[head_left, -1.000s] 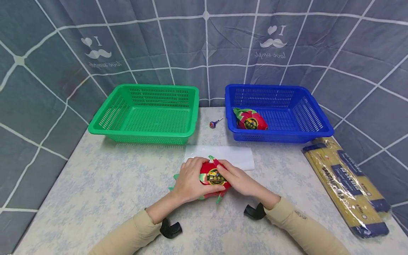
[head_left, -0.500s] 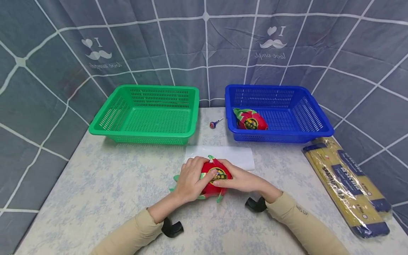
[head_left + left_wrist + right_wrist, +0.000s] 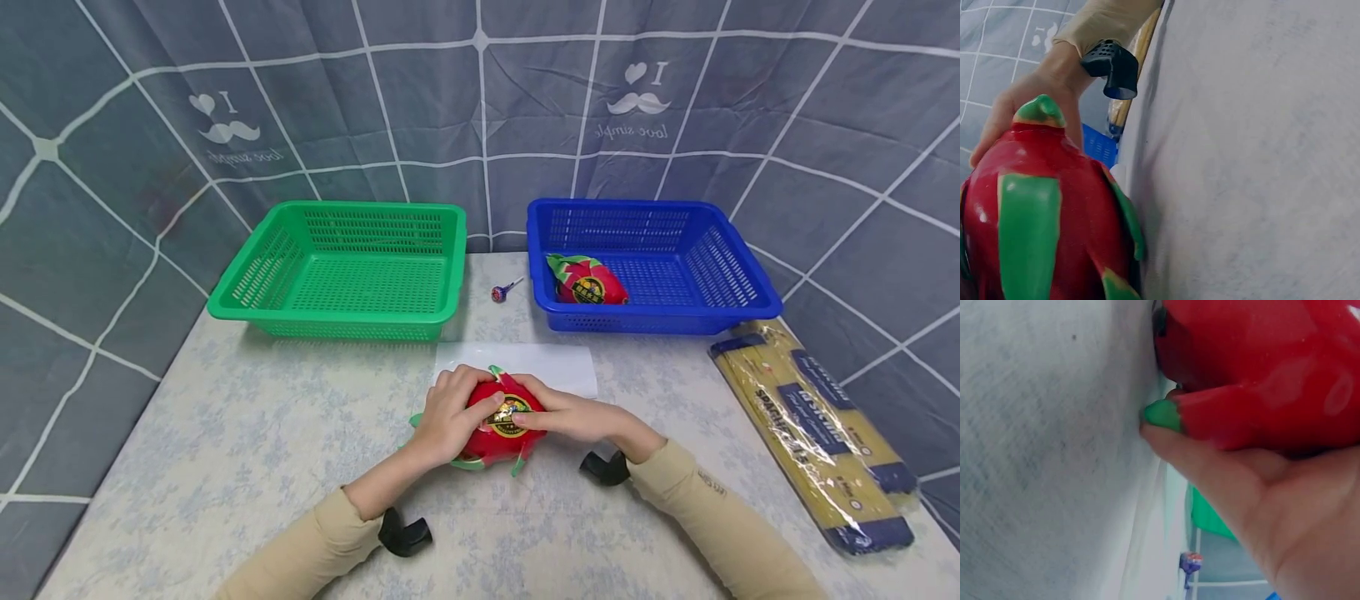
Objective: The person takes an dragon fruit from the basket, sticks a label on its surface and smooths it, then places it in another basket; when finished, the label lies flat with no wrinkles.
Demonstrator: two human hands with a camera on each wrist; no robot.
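Both hands clasp a red dragon fruit [image 3: 491,446] with green-tipped scales and a black and gold label. My left hand [image 3: 450,425] wraps its left side, thumb over the top beside the label. From the right, my right hand [image 3: 577,417] grips it, its thumb lying across the label. The left wrist view has the fruit's red skin [image 3: 1079,200] close up, with the right hand [image 3: 1041,94] behind it. Seen from the right wrist, fingers [image 3: 1191,462] curve around the far side by a green scale tip [image 3: 1163,414]. The fruit's underside is hidden in the head view.
A white sheet [image 3: 570,367] lies just behind the hands. Farther back stand a green basket [image 3: 337,317] and a blue basket [image 3: 660,321] containing another dragon fruit [image 3: 592,283]. Between them is a lollipop [image 3: 499,293]. Spaghetti packs [image 3: 810,433] lie at right.
The dragon fruit has turned a little in the hands, shifting its label. The right thumb has moved from the fruit's upper right down across the label; the left thumb has moved up.
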